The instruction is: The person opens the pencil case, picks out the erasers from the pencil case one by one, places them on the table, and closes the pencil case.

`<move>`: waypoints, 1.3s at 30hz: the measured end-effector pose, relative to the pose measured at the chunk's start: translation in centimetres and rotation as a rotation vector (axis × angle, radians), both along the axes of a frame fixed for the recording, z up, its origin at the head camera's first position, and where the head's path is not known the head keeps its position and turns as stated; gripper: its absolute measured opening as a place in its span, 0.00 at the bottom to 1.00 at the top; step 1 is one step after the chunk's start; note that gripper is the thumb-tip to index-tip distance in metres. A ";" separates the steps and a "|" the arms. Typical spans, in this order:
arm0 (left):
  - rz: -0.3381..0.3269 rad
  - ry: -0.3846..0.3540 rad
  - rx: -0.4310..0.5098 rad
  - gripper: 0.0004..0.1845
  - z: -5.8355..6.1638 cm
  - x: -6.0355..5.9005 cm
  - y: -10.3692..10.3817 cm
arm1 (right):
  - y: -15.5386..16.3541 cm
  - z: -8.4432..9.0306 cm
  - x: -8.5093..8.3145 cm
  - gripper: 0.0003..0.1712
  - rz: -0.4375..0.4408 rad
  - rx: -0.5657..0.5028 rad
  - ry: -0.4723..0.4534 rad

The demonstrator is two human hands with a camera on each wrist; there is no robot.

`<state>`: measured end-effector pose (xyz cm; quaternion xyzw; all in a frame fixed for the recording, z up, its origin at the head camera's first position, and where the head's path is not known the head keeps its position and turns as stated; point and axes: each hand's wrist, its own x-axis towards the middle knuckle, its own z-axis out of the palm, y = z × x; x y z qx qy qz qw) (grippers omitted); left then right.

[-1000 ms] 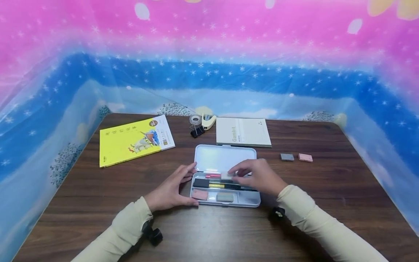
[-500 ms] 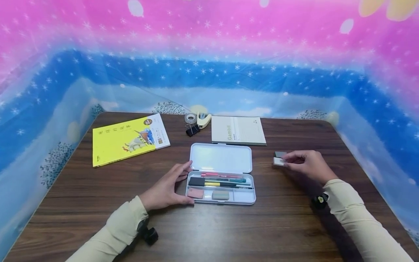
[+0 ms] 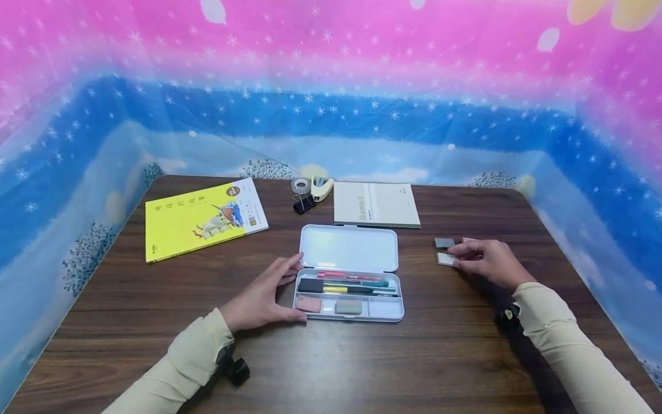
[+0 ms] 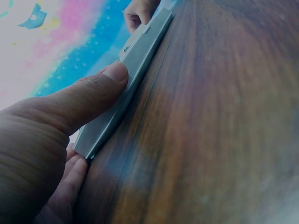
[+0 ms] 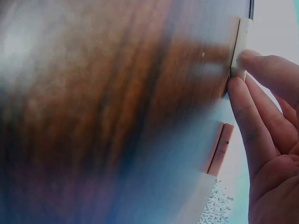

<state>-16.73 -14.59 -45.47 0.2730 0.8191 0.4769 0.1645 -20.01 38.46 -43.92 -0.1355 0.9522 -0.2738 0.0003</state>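
The counter (image 3: 331, 368) is brown and wood-grained, the case (image 3: 349, 248) white, the held block (image 3: 446, 259) towards two o'clock white, the book (image 3: 199, 221) at ten o'clock yellow-and-white.

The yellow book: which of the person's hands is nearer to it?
Left. The left hand holds the pencil case, on the near side of the yellow book and toward its right; the right hand is much farther right, pinching the white block.
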 end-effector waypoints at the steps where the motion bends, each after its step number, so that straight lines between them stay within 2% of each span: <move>1: 0.001 0.000 0.000 0.61 0.0 0.0 0.0 | 0.0 0.0 0.0 0.14 -0.001 0.002 0.001; 10: 0.003 0.000 0.006 0.61 0.0 0.0 -0.2 | -0.5 0.4 0.0 0.16 -0.010 -0.020 0.008; 15: 0.004 -0.005 -0.005 0.61 0.0 0.2 -0.3 | -3.3 1.1 0.8 0.15 -0.018 -0.105 0.037; 19: 0.009 -0.008 -0.013 0.61 -0.1 0.3 -0.5 | -8.2 2.0 1.7 0.15 0.069 -0.159 0.039; 24: 0.001 0.010 -0.007 0.61 -0.3 0.3 -0.3 | -14.7 3.0 3.2 0.15 0.255 -0.213 -0.037; 29: -0.012 0.011 0.004 0.61 -0.3 0.1 0.2 | -18.1 2.5 5.1 0.13 0.371 -0.241 -0.080; 34: -0.010 0.006 0.007 0.61 -0.1 0.0 0.1 | -19.2 2.0 6.0 0.12 0.381 -0.246 -0.101; 39: -0.001 -0.002 0.001 0.61 0.0 0.0 -0.2 | -19.6 1.3 6.4 0.13 0.344 -0.223 -0.128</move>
